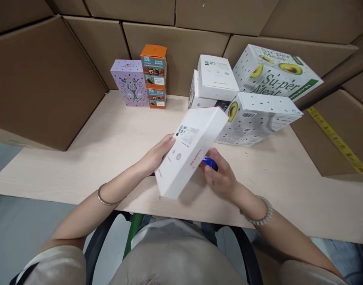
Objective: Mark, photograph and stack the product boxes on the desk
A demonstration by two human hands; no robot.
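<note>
A flat white box (186, 152) with small red lettering and a printed label is held tilted above the table's front edge. My left hand (159, 154) grips its left side, thumb on the top face and the other fingers hidden underneath. Close to the box's right side is my right hand (221, 174), its fingers closed around a small shiny blue object (210, 162). The box hides part of that object, so its kind cannot be told.
Behind stand a purple patterned box (130, 85), stacked orange boxes (154, 75) and another white box (218, 77). White avocado-print cartons (264, 116) are at the right. Brown cardboard boxes (178, 55) wall the pale table (110, 130) at the back and sides.
</note>
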